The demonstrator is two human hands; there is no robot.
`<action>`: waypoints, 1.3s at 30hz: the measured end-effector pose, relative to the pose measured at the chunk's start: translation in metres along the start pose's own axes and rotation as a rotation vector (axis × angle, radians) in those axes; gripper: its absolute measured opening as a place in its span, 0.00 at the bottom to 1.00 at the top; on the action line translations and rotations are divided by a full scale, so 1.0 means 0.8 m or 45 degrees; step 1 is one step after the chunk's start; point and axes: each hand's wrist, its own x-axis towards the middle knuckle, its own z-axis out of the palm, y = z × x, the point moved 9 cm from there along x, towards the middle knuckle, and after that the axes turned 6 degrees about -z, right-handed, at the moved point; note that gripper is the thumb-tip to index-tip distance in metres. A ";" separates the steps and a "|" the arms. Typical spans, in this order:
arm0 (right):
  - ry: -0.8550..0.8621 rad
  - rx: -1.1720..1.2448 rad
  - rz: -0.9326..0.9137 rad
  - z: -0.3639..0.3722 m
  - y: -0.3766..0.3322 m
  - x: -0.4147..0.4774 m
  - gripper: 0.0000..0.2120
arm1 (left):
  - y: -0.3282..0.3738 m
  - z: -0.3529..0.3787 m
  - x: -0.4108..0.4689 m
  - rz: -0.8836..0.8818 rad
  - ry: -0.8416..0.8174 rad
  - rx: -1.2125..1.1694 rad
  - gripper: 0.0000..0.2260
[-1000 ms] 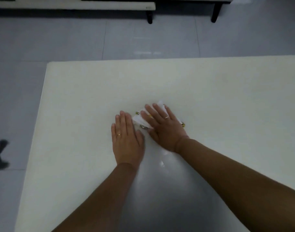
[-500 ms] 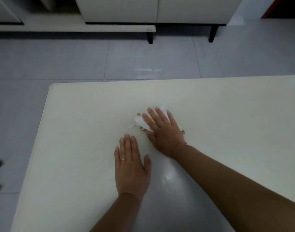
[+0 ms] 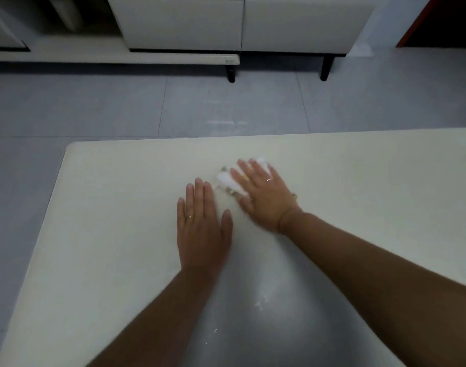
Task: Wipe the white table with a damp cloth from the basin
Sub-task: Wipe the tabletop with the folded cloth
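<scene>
- Far left: grey tiled floor [image 3: 28, 181] runs beside and beyond the table's left edge.
- Upper left, background: a low cream shelf board [image 3: 120, 59] along the floor line, with one short black leg [image 3: 231, 74] at its right end.
- White rectangular table [image 3: 115, 234]: smooth matt top with a rounded far-left corner. It fills the lower frame and runs out of view at right.
- Left hand [image 3: 202, 223]: lies flat, palm down on the bare tabletop, left of centre. Fingers are straight and close together, thumb out to the right, holding nothing. It has a thin gold ring [image 3: 190, 217] on one finger. Its fingertips are just beside the cloth; contact cannot be judged.
- Small white damp cloth [image 3: 228, 182]: bunched on the tabletop near centre, toward the far edge, mostly covered by the right hand. White folds show to the left of the fingers and past the fingertips. Small yellowish marks show at its rim, too blurred to identify.
- Right hand [image 3: 263, 197]: palm down on top of the cloth, fingers extended and slightly spread, pressing it to the table and not curled round it. One finger carries a ring [image 3: 269, 179].
- Between the two forearms: a grey glossy patch [image 3: 266, 313] on the tabletop with a few white specks.
- Upper right, background: a cream cabinet [image 3: 295, 22] on a black leg [image 3: 326, 67].
</scene>
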 end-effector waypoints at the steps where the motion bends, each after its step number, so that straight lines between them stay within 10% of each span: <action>1: 0.003 0.029 0.139 -0.002 0.030 0.000 0.27 | -0.001 0.011 0.008 0.018 -0.062 0.023 0.29; 6: 0.027 0.170 0.776 0.004 0.077 0.006 0.27 | -0.011 0.039 0.009 0.026 -0.085 0.099 0.33; 14: 0.036 0.101 0.074 -0.005 -0.012 0.051 0.26 | -0.013 0.041 0.010 0.039 -0.069 0.114 0.34; 21: 0.018 0.197 0.818 0.001 0.075 0.046 0.27 | -0.012 0.039 0.010 0.030 -0.042 0.096 0.33; 28: 0.001 0.136 0.123 -0.008 0.007 0.072 0.26 | -0.010 0.034 0.008 0.037 -0.027 0.114 0.33; 39: -0.009 0.201 0.803 0.000 0.110 0.012 0.26 | 0.031 0.024 -0.007 0.002 0.007 0.080 0.26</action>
